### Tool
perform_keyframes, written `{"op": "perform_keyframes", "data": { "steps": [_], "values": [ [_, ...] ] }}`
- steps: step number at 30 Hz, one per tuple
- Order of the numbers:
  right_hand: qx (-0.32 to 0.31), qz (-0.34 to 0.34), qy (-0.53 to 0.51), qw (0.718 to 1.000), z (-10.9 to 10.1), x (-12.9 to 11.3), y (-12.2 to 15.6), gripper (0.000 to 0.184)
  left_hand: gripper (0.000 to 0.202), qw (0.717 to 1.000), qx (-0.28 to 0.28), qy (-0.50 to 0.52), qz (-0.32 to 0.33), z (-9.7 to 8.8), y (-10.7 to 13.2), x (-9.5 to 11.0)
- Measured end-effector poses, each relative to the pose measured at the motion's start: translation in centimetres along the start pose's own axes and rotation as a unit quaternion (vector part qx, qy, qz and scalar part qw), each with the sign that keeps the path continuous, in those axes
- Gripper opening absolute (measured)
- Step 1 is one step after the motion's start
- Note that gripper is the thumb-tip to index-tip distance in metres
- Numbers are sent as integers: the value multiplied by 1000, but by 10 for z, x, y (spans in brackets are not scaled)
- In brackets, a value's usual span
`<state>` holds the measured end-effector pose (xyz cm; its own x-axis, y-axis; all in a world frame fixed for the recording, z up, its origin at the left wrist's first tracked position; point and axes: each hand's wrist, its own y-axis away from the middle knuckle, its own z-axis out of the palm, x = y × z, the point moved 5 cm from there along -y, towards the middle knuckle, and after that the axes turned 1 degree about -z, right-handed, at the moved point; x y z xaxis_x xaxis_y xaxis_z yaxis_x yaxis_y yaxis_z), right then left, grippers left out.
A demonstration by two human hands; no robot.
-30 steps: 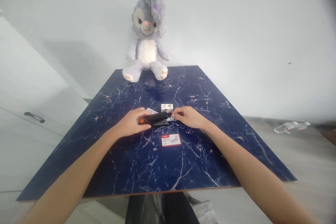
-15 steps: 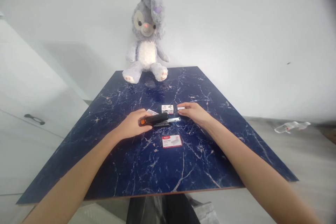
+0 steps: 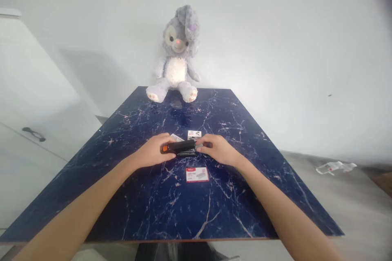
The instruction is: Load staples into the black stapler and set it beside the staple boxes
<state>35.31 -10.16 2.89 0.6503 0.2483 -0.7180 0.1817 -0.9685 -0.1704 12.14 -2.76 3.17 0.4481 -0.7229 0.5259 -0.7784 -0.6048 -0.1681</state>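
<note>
A black stapler (image 3: 183, 147) with an orange part at its left end lies across the middle of the table. My left hand (image 3: 156, 150) is wrapped round its left end. At the other end, the thumb and fingers of my right hand (image 3: 216, 149) close on the stapler's tip, where a little pale metal shows. My fingers hide most of that end. Just behind the stapler stands a small white box (image 3: 194, 134), partly covered by my right hand. A flat red-and-white packet (image 3: 197, 174) rests in front of it.
The dark blue marbled table (image 3: 159, 208) carries a white card (image 3: 177, 138) behind the stapler. A grey plush rabbit (image 3: 177, 59) sits at the far edge against the wall. Left is a white cabinet with a dark handle (image 3: 33, 134); clear plastic (image 3: 335, 167) lies on the floor at right.
My right hand has moved left, from beside the white box to the stapler's end. The metal strip that stuck out there is now mostly out of sight. The camera view has tilted up.
</note>
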Motion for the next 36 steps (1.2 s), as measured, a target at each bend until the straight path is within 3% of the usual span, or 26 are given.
{"op": "perform_keyframes", "data": {
  "steps": [4, 12, 19, 27, 32, 36],
  "values": [
    [-35, -3, 32, 999, 3, 0, -1, 14, 18, 1000, -8, -11, -12, 1, 0, 2],
    [-36, -3, 6, 999, 5, 5, -1, 15, 22, 1000, -17, -8, -10, 1, -1, 3],
    [-16, -6, 85, 996, 7, 5, -2, 12, 22, 999, -26, 5, -28, 1, -1, 1],
    [-43, -105, 153, 982, 2, -7, 1, 20, 23, 999, -35, -8, -30, 1, -1, -1],
    [16, -47, 82, 995, -6, -3, 2, 16, 23, 999, -38, -14, -30, 1, -2, 0],
    [-4, -19, 23, 1000, 0, 5, 2, 8, 23, 999, -37, -11, -37, 2, -1, -1]
  ]
}}
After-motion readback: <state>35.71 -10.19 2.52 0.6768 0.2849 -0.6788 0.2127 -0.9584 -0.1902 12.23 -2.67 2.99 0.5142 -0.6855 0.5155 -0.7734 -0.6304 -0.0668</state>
